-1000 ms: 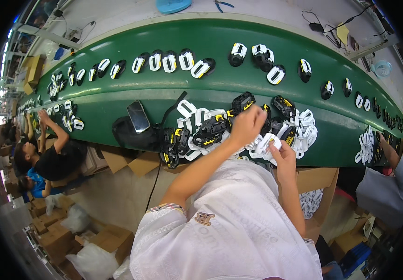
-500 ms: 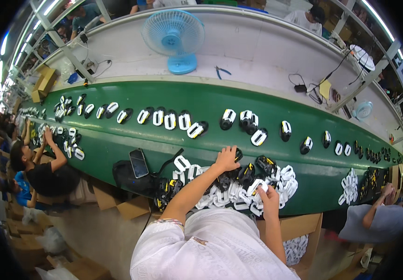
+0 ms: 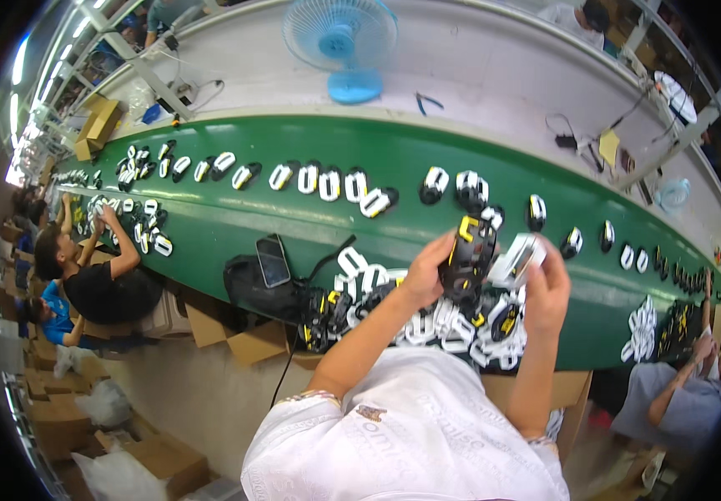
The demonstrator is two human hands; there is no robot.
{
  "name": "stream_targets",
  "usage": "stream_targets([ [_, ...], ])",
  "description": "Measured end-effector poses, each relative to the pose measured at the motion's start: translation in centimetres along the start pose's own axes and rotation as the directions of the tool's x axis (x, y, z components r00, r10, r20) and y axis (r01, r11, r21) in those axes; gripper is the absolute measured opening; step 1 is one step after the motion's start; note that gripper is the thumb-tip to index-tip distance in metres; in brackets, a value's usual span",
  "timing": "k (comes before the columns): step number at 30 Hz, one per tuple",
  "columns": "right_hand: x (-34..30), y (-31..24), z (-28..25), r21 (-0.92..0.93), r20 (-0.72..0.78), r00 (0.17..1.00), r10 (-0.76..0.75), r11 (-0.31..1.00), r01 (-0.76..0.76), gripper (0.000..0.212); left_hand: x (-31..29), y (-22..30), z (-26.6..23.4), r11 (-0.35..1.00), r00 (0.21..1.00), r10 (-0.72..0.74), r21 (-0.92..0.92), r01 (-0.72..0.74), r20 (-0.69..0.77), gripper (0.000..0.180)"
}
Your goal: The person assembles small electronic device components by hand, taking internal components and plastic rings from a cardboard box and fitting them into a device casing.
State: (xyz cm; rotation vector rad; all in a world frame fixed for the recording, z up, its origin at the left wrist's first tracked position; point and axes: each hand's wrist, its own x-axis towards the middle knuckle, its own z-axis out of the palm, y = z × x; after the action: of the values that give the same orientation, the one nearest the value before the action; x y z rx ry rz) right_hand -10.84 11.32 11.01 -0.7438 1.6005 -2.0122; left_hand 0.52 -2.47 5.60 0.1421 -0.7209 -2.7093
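Observation:
My left hand is closed around a black plastic housing with yellow parts, raised above the bench. In the fingers of my right hand is a white oval plastic frame, tilted close beside the housing; whether the two touch I cannot tell. Below my hands lies a heap of loose white frames, with some black-and-yellow housings mixed in. More black-and-yellow housings are piled left of the heap, next to a black bag with a phone on top.
Along the green belt stand several black housings fitted with white frames. A blue fan and pliers are on the ledge behind. Co-workers sit at left and right. Cardboard boxes stand below the bench edge.
My left hand has picked up a black-and-yellow housing from the heap. My right hand has lifted the white frame up beside it. The whole view has shifted slightly.

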Motion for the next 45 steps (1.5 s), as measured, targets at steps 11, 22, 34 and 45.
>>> stream_targets([
  [11,0.3,0.4,3.3,0.088,0.003,0.998,0.067,0.994,-0.067,0.028,-1.2,-0.8,0.2,0.981,0.992,0.127,0.15,-0.126,0.001,0.049],
  [22,-0.8,1.4,3.6,-0.027,-0.085,0.996,-0.032,0.999,0.03,0.028,-2.0,-1.4,0.7,0.985,0.991,0.13,0.115,-0.127,-0.027,0.034],
  [34,-1.9,3.1,2.2,0.174,0.05,0.96,0.277,0.944,-0.281,0.033,-2.7,-1.2,0.8,0.792,0.971,0.237,0.582,-0.183,-0.017,0.034],
  [45,-3.2,3.4,1.7,-0.011,0.087,0.982,0.169,0.986,-0.169,0.024,-2.8,-0.6,1.1,0.44,0.949,0.311,0.876,-0.2,0.061,0.036],
])
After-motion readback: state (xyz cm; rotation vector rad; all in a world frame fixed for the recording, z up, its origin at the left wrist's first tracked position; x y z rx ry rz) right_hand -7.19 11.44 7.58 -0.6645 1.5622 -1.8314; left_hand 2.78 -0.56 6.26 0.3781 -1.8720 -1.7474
